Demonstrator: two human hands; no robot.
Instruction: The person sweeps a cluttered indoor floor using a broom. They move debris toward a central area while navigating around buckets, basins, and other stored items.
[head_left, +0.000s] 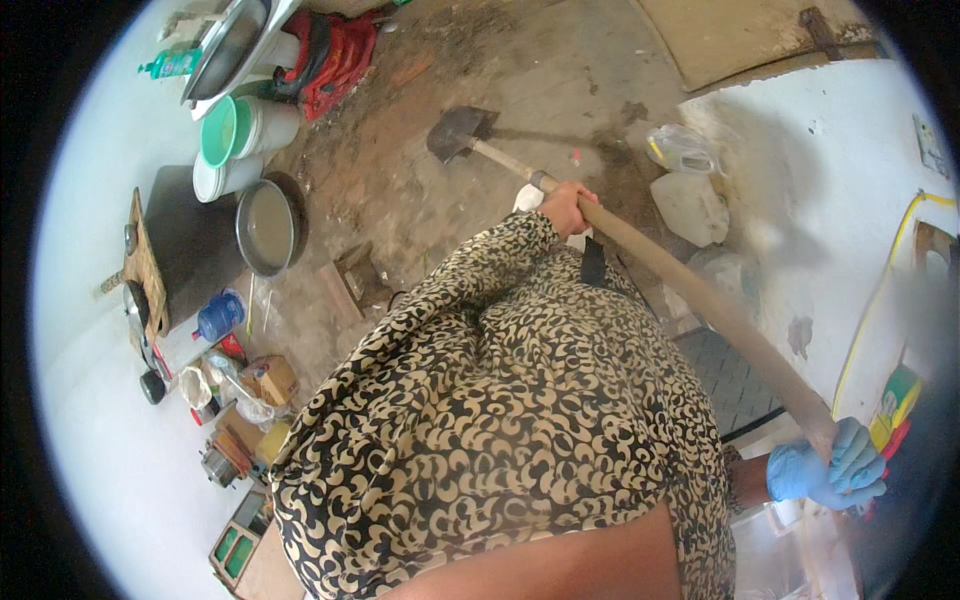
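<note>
My left hand (568, 208), bare, is closed around the wooden handle of a shovel (675, 281), near a band on the shaft. In a blue rubber glove, my right hand (831, 465) grips the handle's upper end, close to the right rim of the picture. From there the shaft runs across my front to the dark metal shovel blade (459, 133), which is over the dirty floor (420, 195). Whether the blade touches the floor, I cannot tell. A patterned black and cream garment (510, 390) covers my body and left arm.
Along the left stand a metal basin (265, 229), white buckets (274, 127), a green tub (219, 131) and a blue water bottle (220, 315). A small wooden stool (352, 281) is left of me. On the right, plastic jugs (690, 208) line the white wall (795, 135).
</note>
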